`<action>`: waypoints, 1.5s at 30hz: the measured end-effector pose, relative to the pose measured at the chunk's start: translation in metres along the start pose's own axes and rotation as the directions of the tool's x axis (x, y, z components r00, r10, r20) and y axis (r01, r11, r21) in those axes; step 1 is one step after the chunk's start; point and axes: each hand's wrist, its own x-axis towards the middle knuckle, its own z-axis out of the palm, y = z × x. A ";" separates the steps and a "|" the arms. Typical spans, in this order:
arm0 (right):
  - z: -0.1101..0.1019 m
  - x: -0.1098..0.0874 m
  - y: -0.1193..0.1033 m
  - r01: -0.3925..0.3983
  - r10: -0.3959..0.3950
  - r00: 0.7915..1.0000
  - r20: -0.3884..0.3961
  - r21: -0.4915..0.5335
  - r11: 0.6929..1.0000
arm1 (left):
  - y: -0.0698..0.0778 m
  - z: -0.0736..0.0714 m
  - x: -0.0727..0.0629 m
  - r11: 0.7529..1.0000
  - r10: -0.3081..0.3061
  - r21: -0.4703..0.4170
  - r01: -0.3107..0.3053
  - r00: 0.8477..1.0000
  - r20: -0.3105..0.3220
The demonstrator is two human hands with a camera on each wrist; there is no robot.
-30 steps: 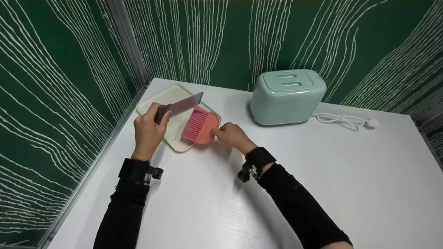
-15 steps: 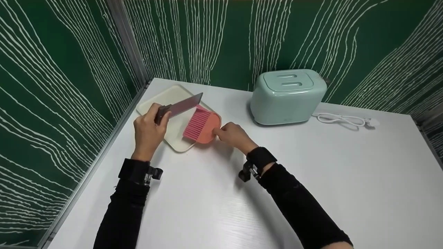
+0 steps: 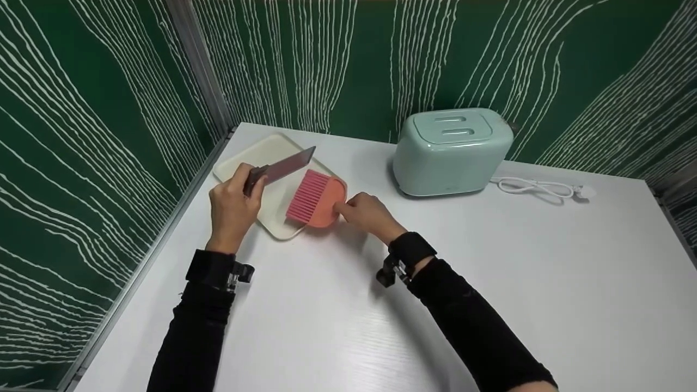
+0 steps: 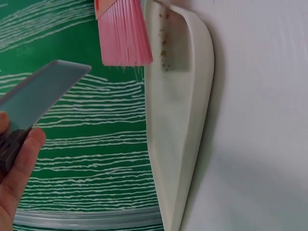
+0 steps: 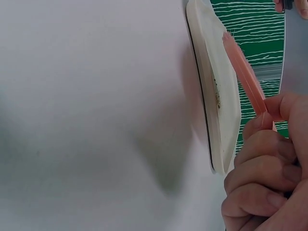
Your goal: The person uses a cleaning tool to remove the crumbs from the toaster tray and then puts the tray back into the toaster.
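My left hand (image 3: 233, 209) grips the dark handle of a flat grey blade-like plate (image 3: 291, 165), raised and tilted over the cream tray (image 3: 275, 228). Between my right thumb and fingers is the orange handle of a small brush (image 3: 329, 204) with pink bristles. This right hand (image 3: 369, 215) stays at the tray's right side, its other fingers curled in the right wrist view. The bristles point left towards the plate, with a gap between them in the left wrist view. Small brown crumbs (image 4: 163, 43) lie in the tray.
A mint-green toaster (image 3: 452, 155) stands at the back of the white table (image 3: 490, 283). Its white cord and plug (image 3: 536, 188) lie to the right. Green panels with white lines (image 3: 370, 60) border the table behind and on the left.
The brush shifts slightly right, then slightly back left and down, while my right hand barely moves. The grey plate and my left hand stay almost in place.
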 end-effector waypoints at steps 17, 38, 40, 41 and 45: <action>0.007 -0.001 -0.007 0.057 -0.061 0.997 0.052 0.066 0.996 | 0.000 0.003 -0.002 0.993 0.086 0.083 -0.087 0.996 0.023; 0.002 0.000 -0.001 -0.012 0.010 1.000 0.024 0.081 0.997 | 0.002 0.002 -0.003 0.983 0.171 0.065 -0.172 0.985 0.021; 0.002 0.001 0.000 -0.010 0.009 1.000 0.019 0.082 0.997 | 0.002 0.002 -0.003 0.983 0.173 0.066 -0.174 0.985 0.021; 0.002 0.001 0.001 -0.011 0.009 1.000 0.017 0.084 0.996 | 0.002 0.002 -0.003 0.982 0.175 0.066 -0.176 0.984 0.021; 0.002 0.002 0.002 -0.021 0.020 1.000 0.016 0.092 0.996 | 0.002 0.003 -0.003 0.980 0.182 0.079 -0.184 0.983 0.026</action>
